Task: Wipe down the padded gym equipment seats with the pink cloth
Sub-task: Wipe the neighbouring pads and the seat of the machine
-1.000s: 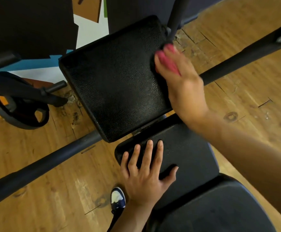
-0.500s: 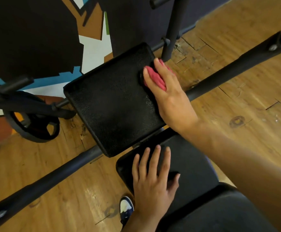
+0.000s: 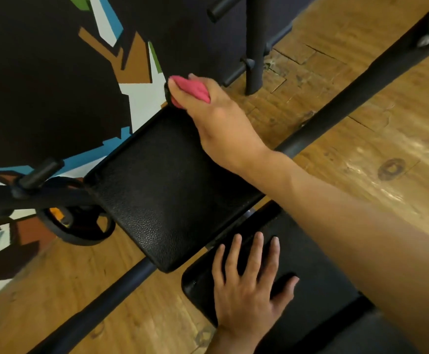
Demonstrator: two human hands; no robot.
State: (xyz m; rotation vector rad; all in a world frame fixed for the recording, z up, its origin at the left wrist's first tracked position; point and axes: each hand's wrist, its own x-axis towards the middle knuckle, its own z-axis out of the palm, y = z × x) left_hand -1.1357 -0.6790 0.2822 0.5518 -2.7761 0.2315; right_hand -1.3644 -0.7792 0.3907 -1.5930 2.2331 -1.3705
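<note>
Right hand [image 3: 216,116] grips the pink cloth [image 3: 191,91] at the upper pad [image 3: 167,185]'s far corner, upper centre. Left hand [image 3: 249,287] lies flat, fingers spread, on the lower pad [image 3: 310,272]. Black bar [image 3: 335,108] crosses behind; weight plate [image 3: 80,226] left. No writing is readable.

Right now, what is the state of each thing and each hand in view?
Pink cloth: bunched, gripped at the pad's far corner.
Right hand: curled round the cloth.
Left hand: flat, fingers spread, resting on the lower seat pad.
Upper black pad: tilted, uncovered.
Weight plate: standing on the floor.
</note>
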